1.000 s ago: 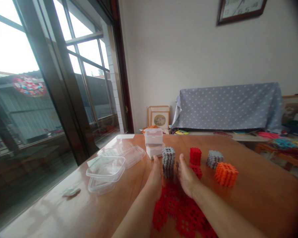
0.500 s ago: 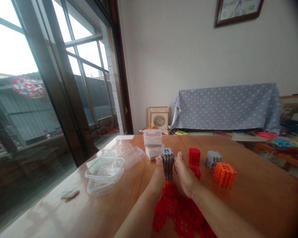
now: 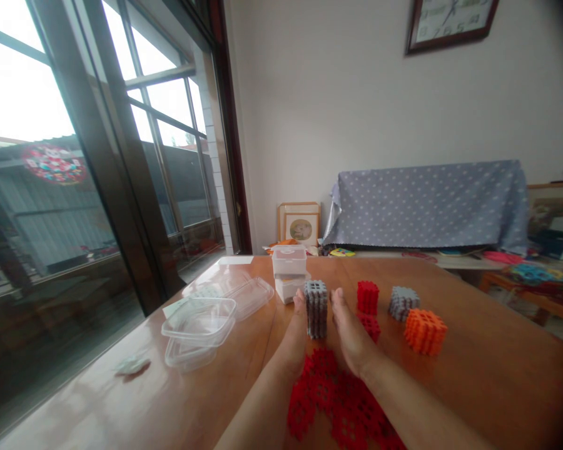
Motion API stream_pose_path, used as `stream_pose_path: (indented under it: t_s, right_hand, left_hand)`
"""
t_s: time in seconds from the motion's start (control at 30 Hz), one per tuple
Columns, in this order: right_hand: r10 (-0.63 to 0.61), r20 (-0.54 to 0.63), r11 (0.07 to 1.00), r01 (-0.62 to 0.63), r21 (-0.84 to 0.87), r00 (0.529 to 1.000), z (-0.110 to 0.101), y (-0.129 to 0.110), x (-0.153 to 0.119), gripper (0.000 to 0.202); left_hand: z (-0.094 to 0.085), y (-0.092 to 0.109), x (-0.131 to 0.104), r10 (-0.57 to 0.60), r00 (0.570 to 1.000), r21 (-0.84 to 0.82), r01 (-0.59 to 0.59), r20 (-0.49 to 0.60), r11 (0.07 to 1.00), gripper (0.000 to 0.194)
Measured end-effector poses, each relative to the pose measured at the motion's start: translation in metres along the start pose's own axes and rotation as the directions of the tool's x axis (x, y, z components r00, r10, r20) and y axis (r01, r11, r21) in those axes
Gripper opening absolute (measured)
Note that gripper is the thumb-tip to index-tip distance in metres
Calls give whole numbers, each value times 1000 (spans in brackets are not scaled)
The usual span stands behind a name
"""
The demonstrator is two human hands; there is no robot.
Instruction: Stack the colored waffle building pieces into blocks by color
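A tall grey stack of interlocking plastic pieces [image 3: 316, 312] stands upright on the wooden table, between my two hands. My left hand [image 3: 296, 340] is held edge-on along its left side, fingers stretched forward; whether it touches the stack I cannot tell. On the other side, my right hand [image 3: 351, 334] is also flat and straight, with a narrow gap between it and the stack. Below and between my wrists lie several loose red flat lattice pieces [image 3: 321, 387], partly covered by my right forearm. Just beyond my right hand stands a red stack [image 3: 368, 296].
Right of the hands are a shorter grey stack [image 3: 404, 302] and an orange stack [image 3: 426, 331]. Behind the tall stack sit two small white boxes [image 3: 289, 262], one on the other. Clear plastic containers [image 3: 199, 319] and a crumpled pale scrap [image 3: 132, 365] lie to the left.
My right hand has moved slightly right, widening its gap from the grey stack. My left hand has shifted a little to the left. The stacks stay in place.
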State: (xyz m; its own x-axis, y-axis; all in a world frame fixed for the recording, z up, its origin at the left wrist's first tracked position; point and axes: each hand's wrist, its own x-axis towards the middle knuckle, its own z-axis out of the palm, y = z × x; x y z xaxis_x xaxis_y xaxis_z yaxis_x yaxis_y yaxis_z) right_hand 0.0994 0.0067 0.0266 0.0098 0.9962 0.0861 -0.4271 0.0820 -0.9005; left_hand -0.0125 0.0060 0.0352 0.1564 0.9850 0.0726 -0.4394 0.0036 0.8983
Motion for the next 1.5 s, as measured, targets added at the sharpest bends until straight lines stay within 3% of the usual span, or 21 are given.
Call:
stream_pose_path:
  t_s: [0.23,0.47,0.6,0.8,0.97,1.07,1.17,1.27,1.33,1.4,1.5]
  right_hand:
    - [-123,-11,989,122,-79,992,1,-8,-5,64]
    - [-118,-6,987,117,-108,993,4,-8,-5,63]
    - [-114,-4,986,112,-125,994,3,-6,-3,65]
    - [-115,-162,975,81,-206,980,-28,-16,-11,68]
    - [-114,-215,970,62,-234,970,-66,-39,-30,45]
    - [-67,-162,949,13,-316,984,-86,-53,-42,36]
    - [-3,-110,929,-38,-368,994,-100,-61,-51,31]
    - [37,-87,921,-67,-383,996,-109,-63,-54,28]
    - [38,-93,918,-71,-389,995,-113,-61,-52,29]
    - [15,-131,911,-67,-406,991,-116,-58,-48,30]
    - [-55,-218,875,-58,-480,974,-119,-55,-42,30]
  left_hand:
    - [1,-9,-2,49,999,35,-48,-12,998,71]
    - [-1,-6,-1,6,1000,76,-7,10,997,72]
    - [-2,-7,0,29,999,33,-28,-35,999,70]
    - [-17,-1,1,192,980,266,-171,-58,949,56]
    - [-26,-1,2,387,907,543,-243,-166,804,31]
    - [-20,-7,-5,358,933,633,-263,-25,728,29]
    - [-7,-10,-22,173,961,728,-276,214,627,27]
    - [6,-10,-41,-32,892,781,-376,450,499,25]
    - [12,-9,-50,-117,829,786,-461,548,412,42]
    - [15,-10,-55,-180,789,790,-510,587,342,61]
    - [16,-14,-56,-230,774,802,-530,590,276,70]
